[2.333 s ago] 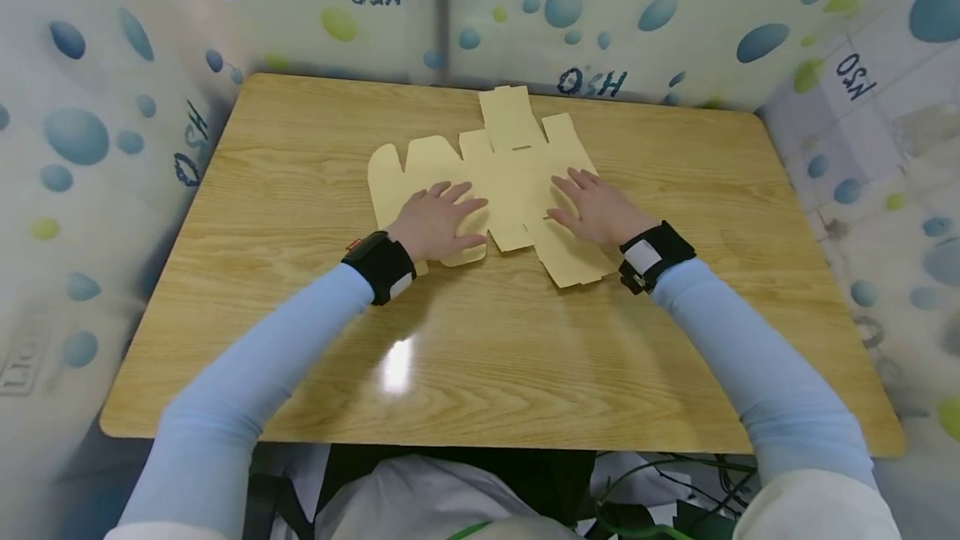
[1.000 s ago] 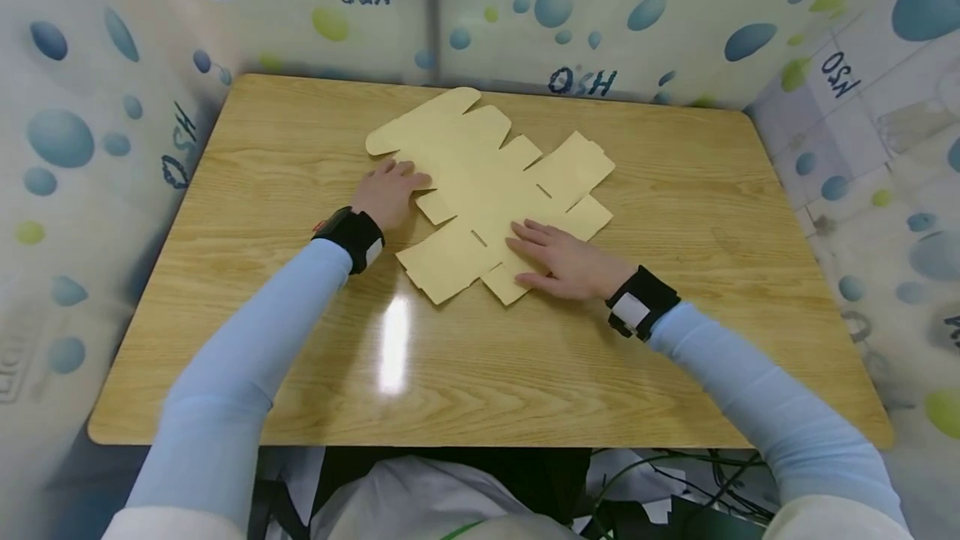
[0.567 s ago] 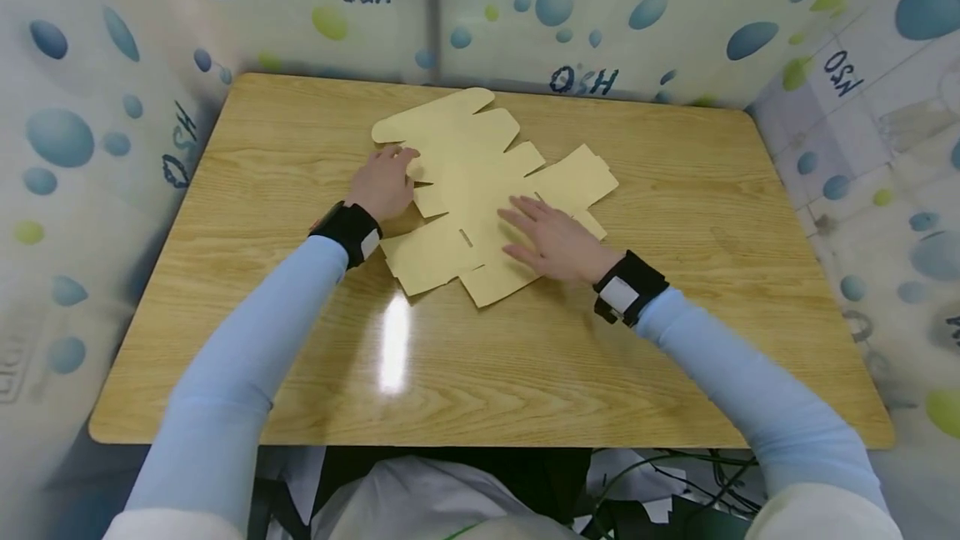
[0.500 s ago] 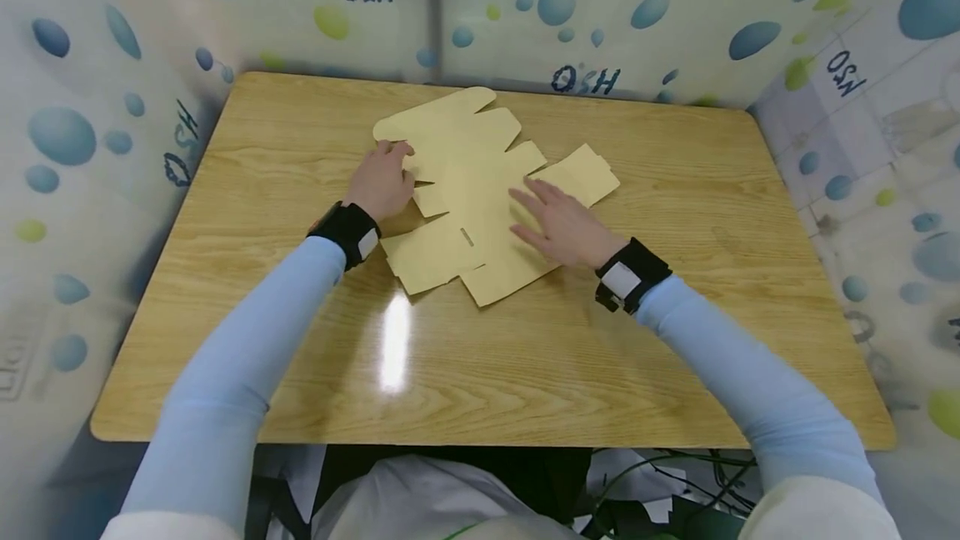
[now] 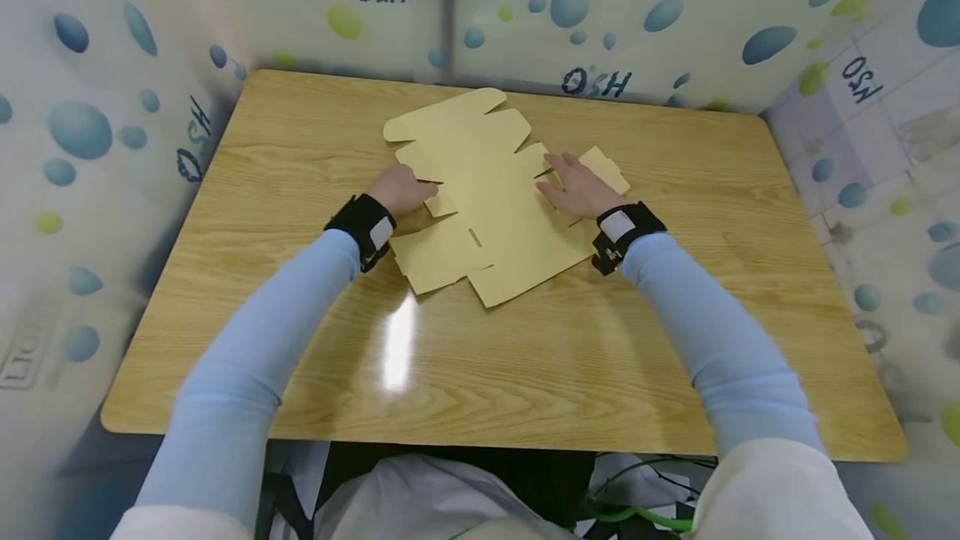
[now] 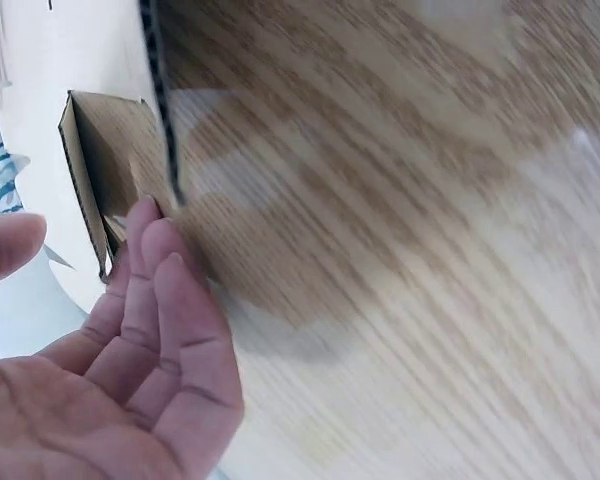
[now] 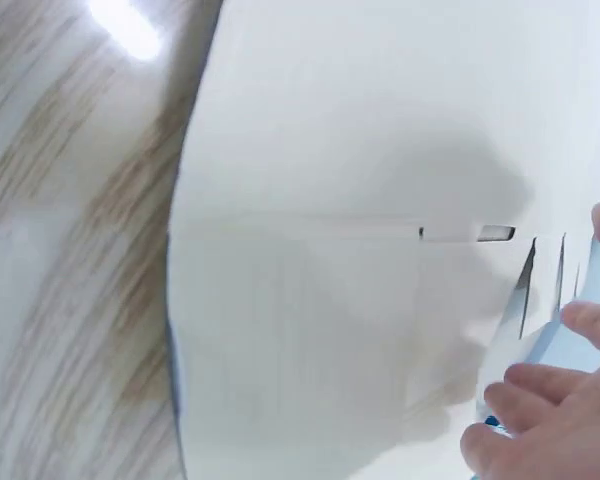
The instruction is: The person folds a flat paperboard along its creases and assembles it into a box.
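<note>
A flat, unfolded cardboard box blank (image 5: pixel 498 190), tan with flaps and slots, lies on the wooden table (image 5: pixel 645 373). At its left edge is my left hand (image 5: pixel 401 192). The left wrist view shows this hand's fingers (image 6: pixel 195 345) lightly bent by a small folded flap (image 6: pixel 78 180), with the thumb apart from them. My right hand (image 5: pixel 583 190) lies over the right-hand flaps, fingers spread, hiding part of them. In the right wrist view, the cardboard's pale face (image 7: pixel 300 330) has a narrow slot (image 7: pixel 496 233) near its crease; whether the fingertips touch it I cannot tell.
Patterned curtain-like walls (image 5: pixel 517 23) with blue and green dots surround the table's back and sides. Green and black cables (image 5: pixel 645 513) hang below the front edge at the right. A bright reflection marks the tabletop in front of the cardboard.
Since the earliest frame the cardboard has been turned on the table, its rounded flaps now at the back. Lately the left hand has come slightly nearer, and the right hand has moved away to the right-hand flaps.
</note>
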The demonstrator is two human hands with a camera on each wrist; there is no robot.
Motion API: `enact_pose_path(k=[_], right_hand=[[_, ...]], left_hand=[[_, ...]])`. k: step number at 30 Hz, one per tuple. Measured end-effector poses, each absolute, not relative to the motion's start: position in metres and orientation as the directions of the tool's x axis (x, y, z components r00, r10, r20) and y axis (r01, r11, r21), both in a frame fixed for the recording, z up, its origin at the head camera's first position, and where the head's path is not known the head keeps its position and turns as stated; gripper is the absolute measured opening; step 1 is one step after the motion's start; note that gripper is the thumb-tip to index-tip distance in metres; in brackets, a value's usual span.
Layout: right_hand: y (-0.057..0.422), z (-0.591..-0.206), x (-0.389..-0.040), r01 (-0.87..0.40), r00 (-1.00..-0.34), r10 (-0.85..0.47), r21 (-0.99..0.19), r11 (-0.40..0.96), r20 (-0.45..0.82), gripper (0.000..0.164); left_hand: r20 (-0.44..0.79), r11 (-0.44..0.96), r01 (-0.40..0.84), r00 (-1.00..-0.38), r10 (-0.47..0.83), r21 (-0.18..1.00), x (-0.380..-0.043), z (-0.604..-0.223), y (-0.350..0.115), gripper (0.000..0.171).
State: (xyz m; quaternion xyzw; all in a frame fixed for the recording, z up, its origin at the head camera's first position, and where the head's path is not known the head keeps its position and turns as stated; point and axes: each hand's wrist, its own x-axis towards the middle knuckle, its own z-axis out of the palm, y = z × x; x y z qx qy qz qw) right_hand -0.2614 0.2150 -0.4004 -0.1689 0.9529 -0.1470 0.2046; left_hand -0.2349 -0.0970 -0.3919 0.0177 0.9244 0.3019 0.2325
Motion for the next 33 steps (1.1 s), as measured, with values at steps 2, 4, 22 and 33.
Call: enact_pose_path(k=[2, 4, 22, 33], right_hand=[[0.216, -0.403, -0.263, -0.263, -0.856, -0.383, -0.347, 0.900, -0.347, 0.066], [0.217, -0.405, -0.263, -0.271, -0.854, -0.388, -0.339, 0.901, -0.347, 0.066], [0.223, -0.397, -0.244, -0.363, -0.828, -0.439, -0.263, 0.894, -0.350, 0.065], [0.220, -0.386, -0.216, -0.420, -0.804, -0.485, -0.249, 0.873, -0.344, 0.063]], left_hand=[[-0.420, 0.811, -0.111, -0.890, 0.176, 0.574, -0.236, -0.393, -0.094, 0.036], [-0.415, 0.808, -0.113, -0.893, 0.173, 0.578, -0.236, -0.394, -0.092, 0.031], [-0.295, 0.779, -0.048, -0.938, 0.179, 0.625, -0.238, -0.391, -0.082, 0.041], [-0.256, 0.789, -0.040, -0.955, 0.150, 0.613, -0.244, -0.395, -0.075, 0.035]])
